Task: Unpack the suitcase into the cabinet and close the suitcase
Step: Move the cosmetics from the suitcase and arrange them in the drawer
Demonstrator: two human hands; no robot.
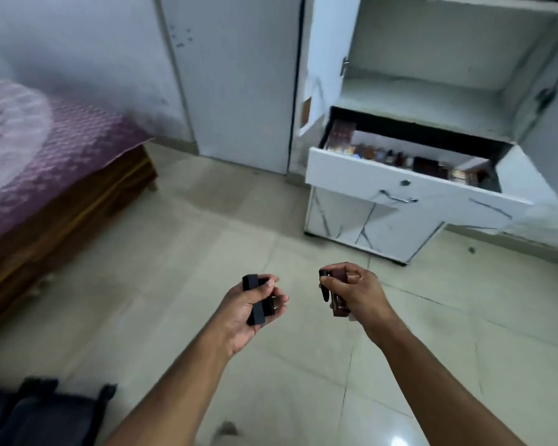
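Both hands carry items toward the open drawer (pixel 400 185) of the cabinet (pixel 432 91), ahead and to the right. The left hand (pixel 255 304) fingers grip black boxes (pixel 259 300); the right hand (pixel 351 291), nearer the drawer, clasps a brown box (pixel 339 309).

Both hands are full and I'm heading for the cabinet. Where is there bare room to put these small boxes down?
The shelf above the open drawer looks bare across its width. The drawer is crowded: a row of small boxes fills what shows. Left hand and right hand each hold dark items.
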